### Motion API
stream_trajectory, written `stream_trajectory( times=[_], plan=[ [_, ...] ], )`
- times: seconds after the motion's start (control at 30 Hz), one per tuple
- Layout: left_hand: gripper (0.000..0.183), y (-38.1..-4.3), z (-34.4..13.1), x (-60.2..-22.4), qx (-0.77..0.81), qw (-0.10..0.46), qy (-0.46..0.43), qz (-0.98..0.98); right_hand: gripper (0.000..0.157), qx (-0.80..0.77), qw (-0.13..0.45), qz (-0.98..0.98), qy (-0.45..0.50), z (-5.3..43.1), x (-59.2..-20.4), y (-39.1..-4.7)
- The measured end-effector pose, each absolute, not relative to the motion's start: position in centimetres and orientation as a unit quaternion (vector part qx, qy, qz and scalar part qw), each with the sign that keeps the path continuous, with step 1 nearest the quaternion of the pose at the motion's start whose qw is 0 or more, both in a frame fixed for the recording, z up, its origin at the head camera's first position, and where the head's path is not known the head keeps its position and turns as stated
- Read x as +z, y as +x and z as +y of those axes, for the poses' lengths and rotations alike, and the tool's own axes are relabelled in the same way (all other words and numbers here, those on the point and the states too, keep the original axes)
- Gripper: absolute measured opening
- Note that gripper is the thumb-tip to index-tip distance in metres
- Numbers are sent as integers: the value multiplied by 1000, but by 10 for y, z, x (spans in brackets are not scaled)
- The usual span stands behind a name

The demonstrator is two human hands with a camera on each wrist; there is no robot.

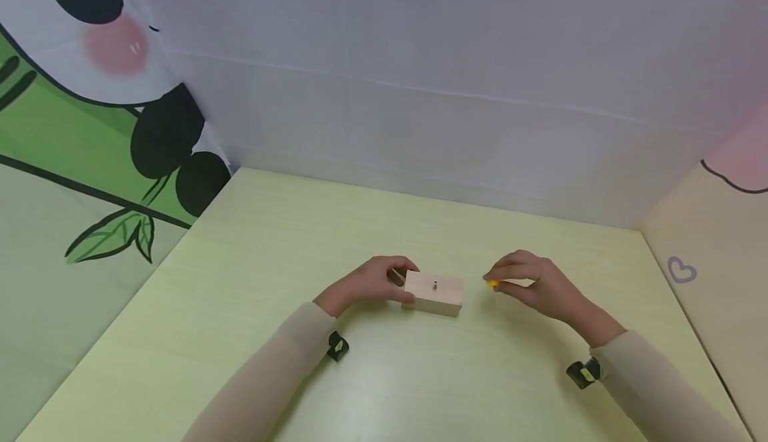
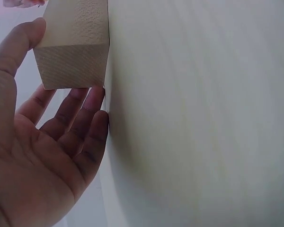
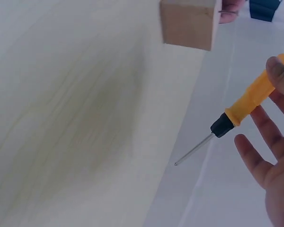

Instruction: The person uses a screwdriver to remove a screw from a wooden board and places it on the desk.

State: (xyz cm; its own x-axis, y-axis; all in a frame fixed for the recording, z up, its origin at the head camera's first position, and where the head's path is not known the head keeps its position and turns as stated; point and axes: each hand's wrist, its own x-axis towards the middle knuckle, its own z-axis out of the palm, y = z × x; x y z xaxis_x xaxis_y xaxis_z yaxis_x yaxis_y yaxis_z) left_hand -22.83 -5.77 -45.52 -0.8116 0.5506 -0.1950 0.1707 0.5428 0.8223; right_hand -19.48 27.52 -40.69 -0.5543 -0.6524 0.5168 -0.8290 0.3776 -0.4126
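A pale wooden block (image 1: 433, 294) lies on the table with a small metal screw (image 1: 435, 285) sticking up from its top. My left hand (image 1: 378, 280) holds the block's left end, thumb on the near side and fingers round the far side. In the left wrist view the thumb and fingertips sit along two opposite sides of the block (image 2: 73, 64). To the right of the block, my right hand (image 1: 540, 285) pinches a screwdriver (image 3: 251, 99) by the end of its yellow handle. Its thin metal shaft points toward the table, away from the screw.
The light wood-grain table (image 1: 372, 375) runs back to a white cloth wall (image 1: 420, 95). A printed panel with a cartoon figure (image 1: 114, 129) stands at the left, and another panel with a heart drawing (image 1: 682, 270) at the right. Small dark wrist devices (image 1: 583, 373) sit at both sleeves.
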Motion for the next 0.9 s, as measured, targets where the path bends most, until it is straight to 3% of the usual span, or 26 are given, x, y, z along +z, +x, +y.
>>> stream_trajectory(
  times=[0.1,0.33,0.9],
  plan=[
    [47,-229,-58,-455,428,223,210,850,42,362,146,-819,422,269,-406,-196],
    [48,-230,-57,-454,432,230,201,849,39,449,179,-798,359,255,-400,-196],
    [47,-232,-57,-455,423,233,200,853,31,609,175,-732,251,211,-388,-181]
  ],
)
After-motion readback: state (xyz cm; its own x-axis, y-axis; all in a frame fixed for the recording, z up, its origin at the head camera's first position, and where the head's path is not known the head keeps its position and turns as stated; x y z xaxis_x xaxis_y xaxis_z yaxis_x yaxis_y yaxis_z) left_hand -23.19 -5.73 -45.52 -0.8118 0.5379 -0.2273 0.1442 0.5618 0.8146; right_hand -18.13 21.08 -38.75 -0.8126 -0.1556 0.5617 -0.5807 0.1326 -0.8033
